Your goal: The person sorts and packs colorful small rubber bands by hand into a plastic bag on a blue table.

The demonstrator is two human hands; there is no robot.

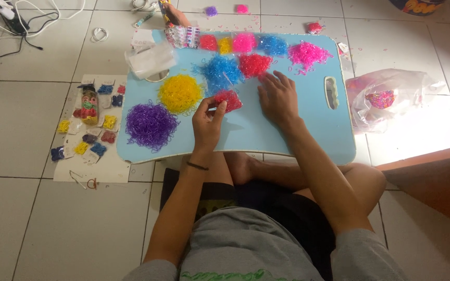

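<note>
Now the person sits cross-legged on the tiled floor with a light blue lap board (287, 130) over the knees; both forearms reach forward over it, bare, the left wrist with a thin dark band.

The left hand (207, 122) is raised a little above the board, wrist bent, palm turned toward the right; its thumb and first fingers (220, 106) are pinched together on the near-left edge of a small red pile of tiny elastic bands (230, 100); whether the pinch closes on a single band or on a small tuft I cannot tell, it is too small to see.

The right hand (277, 99) lies palm down, flat on the board, fingers slightly spread and stretched forward; it holds nothing; the fingertips come close to a bigger red pile (254, 65) just beyond them, and the small red pile sits just to the left of this hand, between the two hands.

Beyond the left fingers is a blue pile (221, 72); to their left, a yellow pile (180, 93); further left and nearer to the person, a purple pile (151, 125). Far beyond the right fingertips lies a pink pile (308, 53); to the right of the right hand the board has a slot handle (331, 92).
</note>
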